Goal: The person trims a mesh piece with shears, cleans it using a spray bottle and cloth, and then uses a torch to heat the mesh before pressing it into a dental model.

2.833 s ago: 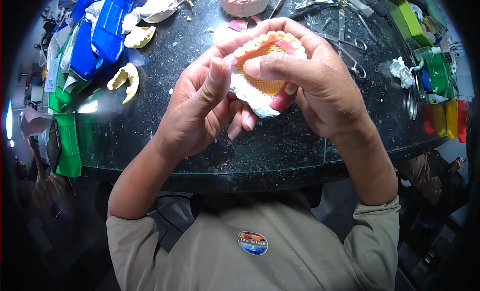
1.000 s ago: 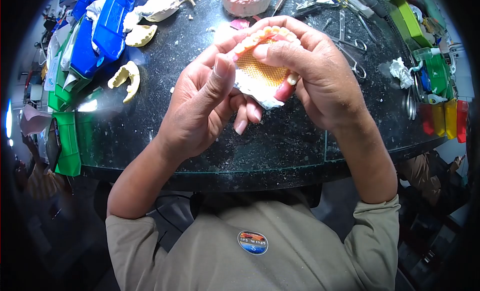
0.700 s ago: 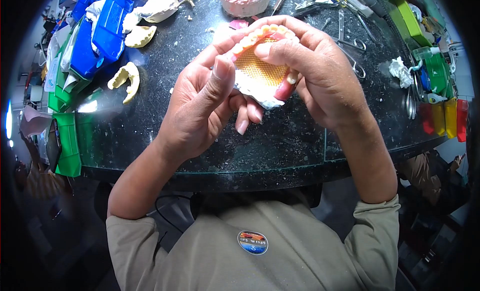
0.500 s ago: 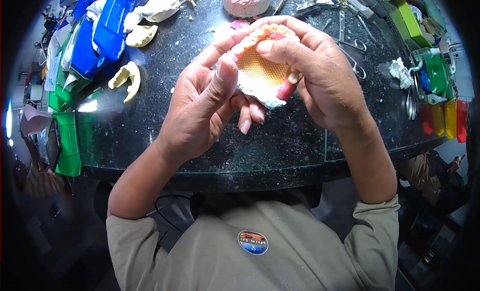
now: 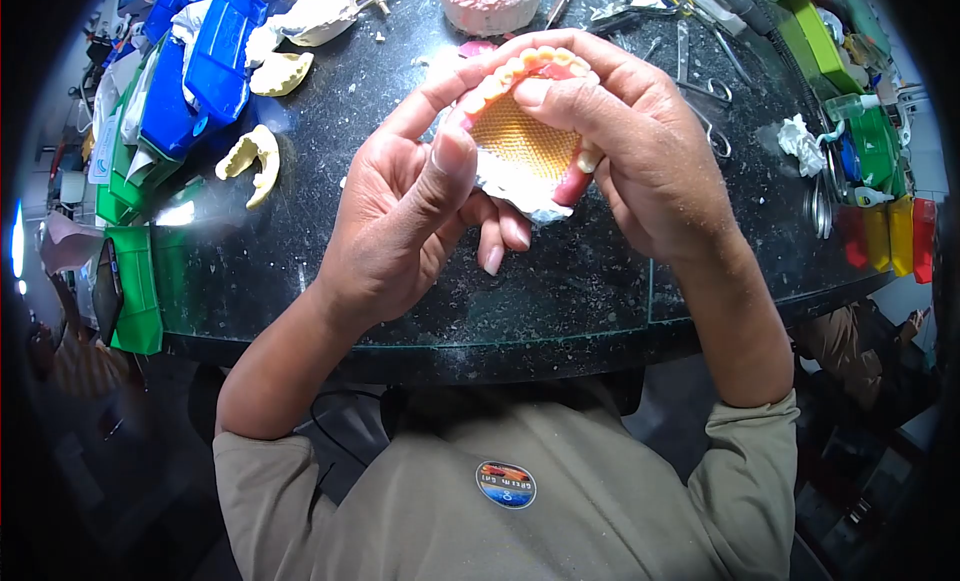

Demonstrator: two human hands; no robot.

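1. Pinching denture (image 5: pixel 573 188) with right hand (image 5: pixel 665 171), thumb over gold mesh (image 5: pixel 525 141); steadying left edge between left hand's (image 5: pixel 385 226) thumb and fingers.
2. Between hands: teeth set along pink base; mesh uncovered; remaining work unclear.
3. Beyond hands: pink-topped plaster model (image 5: pixel 489 11).

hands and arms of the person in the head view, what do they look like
Both hands, the left and the right, are bare, with no gloves, and no rings or watch can be seen. The forearms are uncovered too. The sleeves are short, grey-green and loose, ending near the elbows, and belong to a plain-coloured shirt with a round printed badge on it.
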